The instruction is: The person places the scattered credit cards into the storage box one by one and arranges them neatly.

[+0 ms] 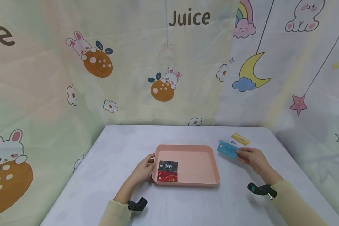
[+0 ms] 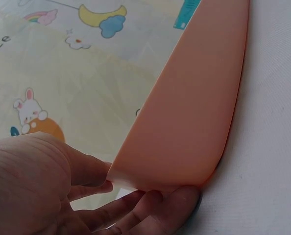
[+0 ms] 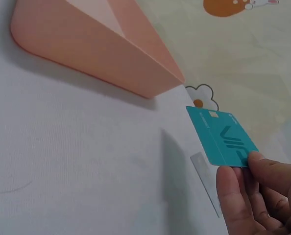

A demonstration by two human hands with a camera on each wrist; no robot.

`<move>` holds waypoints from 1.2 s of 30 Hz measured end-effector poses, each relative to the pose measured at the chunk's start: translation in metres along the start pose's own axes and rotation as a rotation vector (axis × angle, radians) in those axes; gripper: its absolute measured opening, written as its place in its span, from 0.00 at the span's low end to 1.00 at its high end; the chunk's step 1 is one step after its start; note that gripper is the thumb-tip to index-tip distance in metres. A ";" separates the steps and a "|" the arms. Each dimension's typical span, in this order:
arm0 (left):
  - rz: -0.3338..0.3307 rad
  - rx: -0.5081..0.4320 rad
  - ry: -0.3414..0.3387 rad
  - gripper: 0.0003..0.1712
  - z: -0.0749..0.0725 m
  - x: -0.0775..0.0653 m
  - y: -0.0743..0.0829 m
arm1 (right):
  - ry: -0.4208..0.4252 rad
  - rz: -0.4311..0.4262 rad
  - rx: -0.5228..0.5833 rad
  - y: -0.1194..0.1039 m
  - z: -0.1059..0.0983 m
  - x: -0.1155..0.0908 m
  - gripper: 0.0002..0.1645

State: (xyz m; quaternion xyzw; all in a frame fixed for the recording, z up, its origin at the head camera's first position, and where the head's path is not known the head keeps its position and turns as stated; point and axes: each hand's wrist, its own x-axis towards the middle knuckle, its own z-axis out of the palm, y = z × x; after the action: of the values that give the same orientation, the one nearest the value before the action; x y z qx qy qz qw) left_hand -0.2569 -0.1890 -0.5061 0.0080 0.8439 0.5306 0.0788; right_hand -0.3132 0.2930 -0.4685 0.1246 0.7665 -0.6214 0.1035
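Note:
My right hand (image 1: 250, 158) pinches a teal card (image 1: 227, 149) by one edge, between thumb and fingers. In the right wrist view the card (image 3: 224, 137) is held above the table, with a chip and large dark letters on its face. At the left side of a pink tray (image 1: 197, 166), my left hand (image 1: 144, 169) grips the wall; in the left wrist view its thumb is at the rim and its fingers lie along the outside near the bottom. Inside the tray's left part lie a black Vip card (image 1: 169, 166) and a red VIP card (image 1: 166, 177), their edges together.
A yellow card (image 1: 240, 139) lies on the white table (image 1: 124, 138) toward the back right. Beside it is a pale card (image 1: 233, 142), partly hidden behind the teal one. Printed cloth walls (image 1: 135, 62) stand around the table's back and sides.

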 end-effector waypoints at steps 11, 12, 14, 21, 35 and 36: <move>0.002 0.001 0.005 0.30 0.000 0.001 -0.001 | -0.007 0.010 0.125 -0.022 0.021 -0.011 0.39; 0.001 0.002 0.004 0.30 0.000 0.001 -0.001 | -0.008 0.010 0.126 -0.023 0.022 -0.011 0.39; -0.002 0.005 0.006 0.30 0.000 0.001 -0.001 | -0.010 0.009 0.134 -0.025 0.024 -0.011 0.39; -0.004 0.001 0.003 0.30 0.001 0.001 -0.002 | -0.032 -0.001 0.160 -0.029 0.036 -0.011 0.39; 0.004 -0.003 -0.001 0.30 0.000 -0.001 0.001 | -0.100 -0.025 0.217 -0.043 0.061 -0.018 0.37; -0.001 -0.005 0.000 0.30 0.000 -0.001 0.001 | -0.103 -0.024 0.218 -0.043 0.063 -0.018 0.37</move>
State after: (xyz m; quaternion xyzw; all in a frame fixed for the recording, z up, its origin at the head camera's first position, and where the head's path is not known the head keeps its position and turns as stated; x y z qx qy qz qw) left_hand -0.2564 -0.1883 -0.5050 0.0073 0.8427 0.5325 0.0793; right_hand -0.3092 0.2219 -0.4358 0.0938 0.6895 -0.7079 0.1210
